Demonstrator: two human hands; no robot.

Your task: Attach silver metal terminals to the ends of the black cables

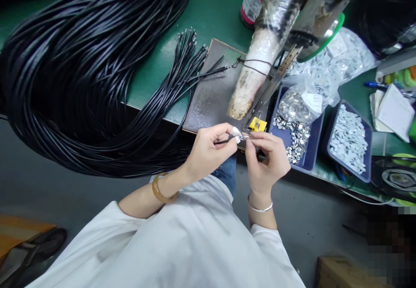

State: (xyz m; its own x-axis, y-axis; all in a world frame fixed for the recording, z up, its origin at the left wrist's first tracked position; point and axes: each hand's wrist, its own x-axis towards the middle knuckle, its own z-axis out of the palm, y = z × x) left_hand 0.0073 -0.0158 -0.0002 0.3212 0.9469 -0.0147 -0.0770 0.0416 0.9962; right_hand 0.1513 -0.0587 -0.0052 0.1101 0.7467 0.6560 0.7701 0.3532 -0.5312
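Just over the front edge of the bench, my left hand (pixel 211 149) pinches a black cable (pixel 222 141) close to its end. White wrapping covers the tips of its thumb and finger. My right hand (pixel 267 156) is closed at the fingertips around a small metal connector (pixel 246 137) at the cable's end; whether the two parts are joined is too small to tell. A yellow block (pixel 258 124) with metal on it sits right behind my fingers. Many more black cables (pixel 107 63) lie in a thick bundle to the left, their stripped ends (pixel 188 37) fanned out.
A plastic-wrapped tube (pixel 251 71) slants down over a brown board (pixel 211 93). At right, one blue tray (pixel 313 153) holds small metal shells and a bag, another tray (pixel 368 149) pale pieces. Papers (pixel 396 110) and a jar (pixel 251 2) stand farther off. A cardboard box (pixel 341 273) is below.
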